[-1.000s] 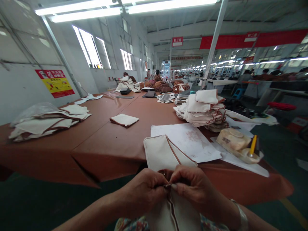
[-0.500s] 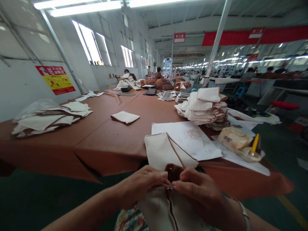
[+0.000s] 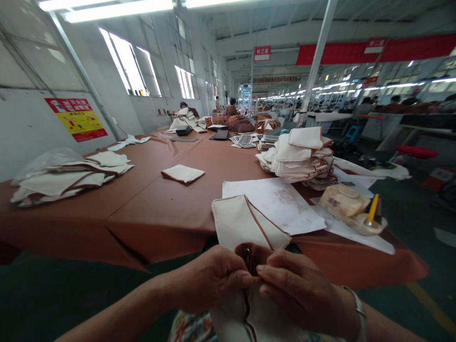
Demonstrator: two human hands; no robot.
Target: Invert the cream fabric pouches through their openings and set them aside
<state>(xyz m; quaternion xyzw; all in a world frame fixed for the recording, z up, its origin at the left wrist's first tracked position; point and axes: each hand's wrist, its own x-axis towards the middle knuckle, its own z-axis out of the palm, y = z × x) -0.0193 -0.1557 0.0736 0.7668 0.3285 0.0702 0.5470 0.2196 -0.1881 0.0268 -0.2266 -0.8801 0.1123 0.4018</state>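
Note:
My left hand [image 3: 213,275] is closed, thumb and fingers pinching a cream fabric piece with brown trim [image 3: 231,320] over my lap. From the other side my right hand [image 3: 302,285] pinches the same piece, its fingertips almost meeting the left thumb. Between the hands a brown flap [image 3: 261,254] stands up, with a small shiny bit beside it that I cannot make out. A dark brown wavy strip runs down the middle of the cloth. Just beyond the hands, another cream piece with brown edging [image 3: 237,218] lies over the table's front edge.
White paper [image 3: 274,199] lies on the brown-covered table [image 3: 149,204]. A tall stack of cream pieces [image 3: 294,154] stands behind it. At right sits a plastic container [image 3: 345,202] with a yellow-handled tool [image 3: 373,209]. More cream pieces [image 3: 67,178] are piled at left; one folded piece [image 3: 183,174] lies mid-table.
The left thumb has shifted right and slightly down across the cloth, toward the right fingertips. Both hands still pinch the piece. The whole view has shifted slightly.

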